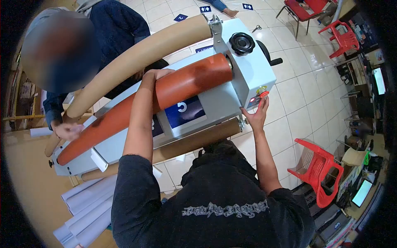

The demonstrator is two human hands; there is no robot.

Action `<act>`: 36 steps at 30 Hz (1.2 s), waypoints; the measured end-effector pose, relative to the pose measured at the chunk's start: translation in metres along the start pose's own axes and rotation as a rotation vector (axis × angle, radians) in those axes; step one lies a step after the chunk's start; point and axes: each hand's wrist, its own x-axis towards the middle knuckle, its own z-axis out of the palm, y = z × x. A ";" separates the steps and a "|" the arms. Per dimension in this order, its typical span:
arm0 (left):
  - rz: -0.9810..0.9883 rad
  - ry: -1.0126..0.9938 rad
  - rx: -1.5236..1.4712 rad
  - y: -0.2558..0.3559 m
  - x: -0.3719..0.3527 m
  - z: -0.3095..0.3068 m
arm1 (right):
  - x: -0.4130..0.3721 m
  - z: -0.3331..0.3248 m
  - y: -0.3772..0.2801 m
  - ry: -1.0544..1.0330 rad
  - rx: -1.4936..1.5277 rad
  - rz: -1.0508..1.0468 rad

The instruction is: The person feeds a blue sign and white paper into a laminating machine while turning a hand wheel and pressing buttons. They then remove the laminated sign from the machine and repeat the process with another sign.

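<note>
Roller machine [223,97], near to far. Left hand [160,73] over orange roller [196,78] — fingers partly hidden, grip cannot be told. Right hand [257,115] at red switch [264,95], right end — fingers spread, unclenched. Blue sheet [184,118] marked "5" on roller's near side; co-worker's hand [68,131] near left end.

11 o'clock: left hand [159,74] laid against orange roller [192,80] | 3 o'clock: right hand [257,117], digits spread, at red switch [264,94] on machine housing [252,68] | dial centre: blue sign [186,118] marked 5, below roller | 9 o'clock: co-worker's hand [67,131], near roller | 4 o'clock: red chair [320,171]
</note>
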 end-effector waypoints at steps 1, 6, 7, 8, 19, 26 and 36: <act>0.001 0.004 0.002 -0.002 0.002 -0.001 | 0.000 0.000 -0.001 0.008 0.004 -0.007; -0.005 -0.012 -0.021 -0.007 0.011 -0.007 | 0.000 0.000 0.001 0.009 0.005 -0.015; -0.001 -0.016 -0.027 -0.009 0.012 -0.008 | -0.001 0.001 0.001 0.013 -0.007 -0.022; 0.004 -0.020 -0.037 -0.009 0.014 -0.008 | -0.001 0.002 0.002 0.016 -0.018 -0.028; -0.081 0.047 -0.098 -0.008 0.010 -0.005 | -0.002 0.004 0.001 -0.002 -0.016 0.001; 0.038 0.081 0.050 -0.017 0.016 -0.007 | -0.002 0.005 0.004 0.010 -0.027 -0.027; 0.540 1.286 0.169 0.021 -0.129 0.132 | -0.043 -0.002 -0.024 0.111 0.034 -0.063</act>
